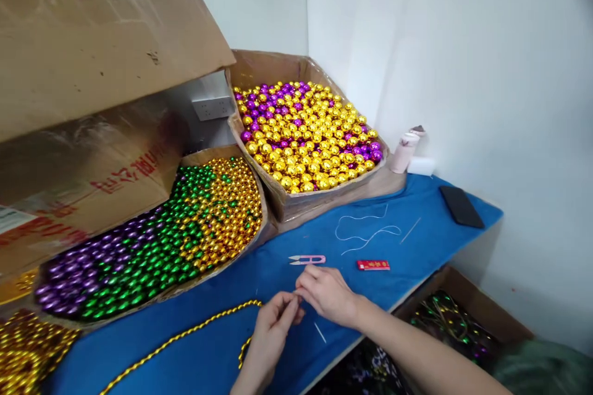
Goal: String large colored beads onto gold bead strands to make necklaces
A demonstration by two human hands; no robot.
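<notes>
Left hand [274, 327] and right hand [328, 294] meet, fingers pinched closed, contents indiscernible; from them, pink-handled metal snips [311, 259] lie at twelve o'clock, glossy gold bead strand [204, 324] toward nine.

Pinched fingers [312, 284] beside gold bead string [176, 337]

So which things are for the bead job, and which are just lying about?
Likely for the job:
gold bead string by the left hand
loose beads
white thread
pink snips

Probably just lying about:
black phone-like slab
pale pink bottle

Red packet: I can't tell.
</notes>
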